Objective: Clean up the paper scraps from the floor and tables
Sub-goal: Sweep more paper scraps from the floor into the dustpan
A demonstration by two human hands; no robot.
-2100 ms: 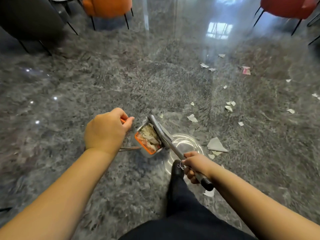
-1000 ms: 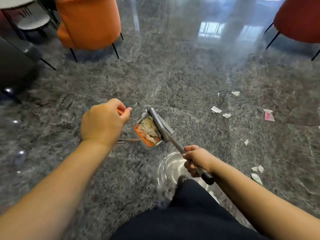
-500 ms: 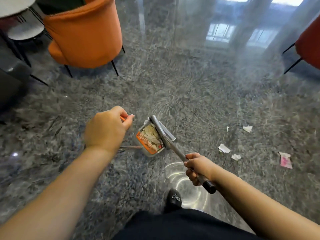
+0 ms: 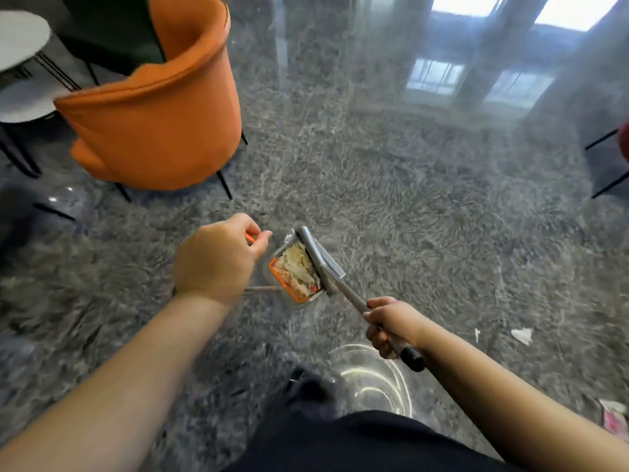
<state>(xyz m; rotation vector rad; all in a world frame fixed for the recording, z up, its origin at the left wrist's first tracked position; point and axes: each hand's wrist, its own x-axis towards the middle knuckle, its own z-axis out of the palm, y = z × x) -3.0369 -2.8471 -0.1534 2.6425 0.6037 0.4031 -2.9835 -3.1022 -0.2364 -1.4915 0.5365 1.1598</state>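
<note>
Glossy grey floor (image 4: 425,199) is noted, an orange chair (image 4: 153,124) at ten o'clock. Left hand (image 4: 218,260) is curled round an orange handle; the dustpan (image 4: 296,274) at centre holds gathered scraps. Right hand (image 4: 391,321) grips the broom (image 4: 323,260). Loose scraps (image 4: 522,335) remain at four o'clock; sweeping there is judged next.

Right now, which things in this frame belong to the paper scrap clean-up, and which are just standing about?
Job:
- grey dustpan with orange comb, full of scraps, handle gripped by left hand
- grey broom, handle gripped by right hand
- white paper scrap on floor
- pink-and-white scrap

Standing about:
- orange tub chair
- round white side table
</note>
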